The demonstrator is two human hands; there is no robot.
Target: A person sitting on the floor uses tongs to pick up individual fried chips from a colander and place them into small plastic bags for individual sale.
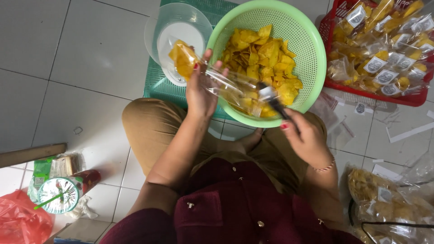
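Left hand (201,92) grips a clear bag (212,77), part-filled with yellow chips, held slanted over the rim of the green colander (312,58). Right hand (305,135) clasps a metal scoop (270,97), its head at the bag's mouth, above the chips (262,52) in the colander.

Colander (312,58) (chips (260,49) inside) left of basket (413,100)
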